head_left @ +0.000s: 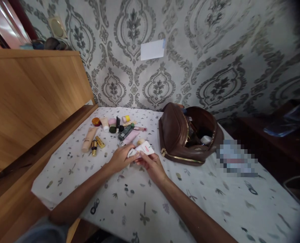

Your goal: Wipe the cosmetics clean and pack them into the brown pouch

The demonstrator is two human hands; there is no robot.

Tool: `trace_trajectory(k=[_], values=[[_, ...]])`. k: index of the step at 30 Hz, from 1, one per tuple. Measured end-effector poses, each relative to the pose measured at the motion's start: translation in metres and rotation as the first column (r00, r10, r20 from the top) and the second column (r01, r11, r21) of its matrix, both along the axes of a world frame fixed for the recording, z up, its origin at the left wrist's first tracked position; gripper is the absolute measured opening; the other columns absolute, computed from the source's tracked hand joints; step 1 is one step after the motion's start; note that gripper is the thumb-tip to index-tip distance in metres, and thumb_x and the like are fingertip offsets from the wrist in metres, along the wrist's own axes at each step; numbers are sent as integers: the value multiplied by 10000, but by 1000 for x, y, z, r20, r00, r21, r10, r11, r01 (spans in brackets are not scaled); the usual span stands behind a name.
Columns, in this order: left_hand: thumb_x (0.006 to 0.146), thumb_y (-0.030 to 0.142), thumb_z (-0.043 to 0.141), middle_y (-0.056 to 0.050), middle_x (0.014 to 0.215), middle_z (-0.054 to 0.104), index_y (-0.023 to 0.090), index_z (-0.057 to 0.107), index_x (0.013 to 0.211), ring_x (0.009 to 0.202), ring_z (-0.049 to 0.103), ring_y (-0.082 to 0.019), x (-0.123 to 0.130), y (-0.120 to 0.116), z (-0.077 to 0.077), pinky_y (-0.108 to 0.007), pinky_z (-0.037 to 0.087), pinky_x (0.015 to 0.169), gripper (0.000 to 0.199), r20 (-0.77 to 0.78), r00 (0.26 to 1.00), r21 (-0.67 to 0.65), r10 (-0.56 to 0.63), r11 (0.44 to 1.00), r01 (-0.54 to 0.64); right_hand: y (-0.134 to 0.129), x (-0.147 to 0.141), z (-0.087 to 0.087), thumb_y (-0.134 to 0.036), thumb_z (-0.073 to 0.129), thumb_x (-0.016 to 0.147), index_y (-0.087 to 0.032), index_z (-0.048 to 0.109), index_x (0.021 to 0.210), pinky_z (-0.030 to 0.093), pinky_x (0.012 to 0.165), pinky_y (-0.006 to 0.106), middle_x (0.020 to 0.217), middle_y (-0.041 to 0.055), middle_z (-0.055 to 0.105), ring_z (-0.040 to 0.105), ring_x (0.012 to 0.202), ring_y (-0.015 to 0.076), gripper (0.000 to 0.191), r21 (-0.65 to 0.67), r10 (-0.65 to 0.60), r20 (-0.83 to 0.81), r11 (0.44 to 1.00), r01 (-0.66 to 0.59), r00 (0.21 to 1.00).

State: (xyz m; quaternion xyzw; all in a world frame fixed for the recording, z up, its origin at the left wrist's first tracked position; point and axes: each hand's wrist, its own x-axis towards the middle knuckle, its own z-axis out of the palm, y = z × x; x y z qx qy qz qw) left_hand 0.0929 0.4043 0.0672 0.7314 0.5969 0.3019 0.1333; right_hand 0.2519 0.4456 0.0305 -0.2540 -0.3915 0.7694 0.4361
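Both my hands hold a small white packet with red print (146,147) above the printed cloth. My left hand (121,156) grips its left end, and my right hand (151,164) pinches the right part with the thumb on top. What kind of packet it is, I cannot make out. Just beyond it lie a pink tube (131,136) and a dark green bottle (126,132). A brown cosmetic bag (173,128) stands unzipped to the right of my hands, with several items inside, among them a white one (206,140).
Several cosmetics lie at the left: a beige tube (88,139), gold-capped small bottles (94,148) and an amber jar (96,122). A wooden panel (38,101) borders the left side, and patterned wallpaper the back. A blurred object (236,159) lies right of the bag.
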Motion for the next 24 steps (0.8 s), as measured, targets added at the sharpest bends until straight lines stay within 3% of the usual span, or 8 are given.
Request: trace_trajectory(k=[5,9,12,15,19,21,24], values=[[971,464,456,-27,819,673,201,592,856,760,632,-190,-2,-2,-8,-290,447,703,318,-60,998,17,14,1000,-13,1,1,-7,-518,842,676,-153,709,834,529,573,295,708,42,718,636,568,158,419,81,3,82,997,-10,997],[977,475,458,-50,882,716,200,620,924,811,671,-203,-8,-4,-9,-288,453,723,324,-151,987,23,62,998,-59,2,2,-8,-503,809,735,-181,704,918,557,697,323,818,45,732,676,704,180,385,140,0,89,990,-12,996],[990,469,432,-60,935,742,209,642,935,879,691,-217,-16,-6,0,-290,458,751,338,-261,952,0,160,986,-165,3,3,-13,-482,802,756,-215,669,1107,560,810,352,903,44,734,692,813,192,461,161,34,84,986,-47,996],[995,458,406,-70,974,747,223,656,977,949,690,-239,-39,2,20,-305,464,813,343,-363,848,-26,385,906,-423,5,4,-21,-473,792,771,-260,523,1350,558,865,395,936,36,720,706,860,202,674,123,52,85,991,-62,995],[973,385,406,-210,1108,704,143,626,1124,1072,652,-360,-89,36,48,-423,469,875,361,-394,723,-37,568,776,-630,4,4,-25,-448,778,787,-274,496,1381,546,929,429,1056,49,683,702,997,227,681,152,48,82,987,-60,996],[950,382,438,-256,1159,677,108,610,1155,1114,631,-403,-112,57,53,-466,471,885,383,-390,685,-73,615,721,-689,3,5,-23,-430,762,806,-272,510,1370,539,948,436,1091,58,675,689,1054,234,638,178,56,91,981,-72,994],[909,434,512,-265,1165,673,98,627,1104,1127,625,-413,-134,83,47,-464,483,876,405,-350,682,-149,643,680,-718,3,5,-19,-416,759,805,-257,546,1311,552,921,416,1048,55,682,691,1036,227,571,193,58,90,978,-74,994]])
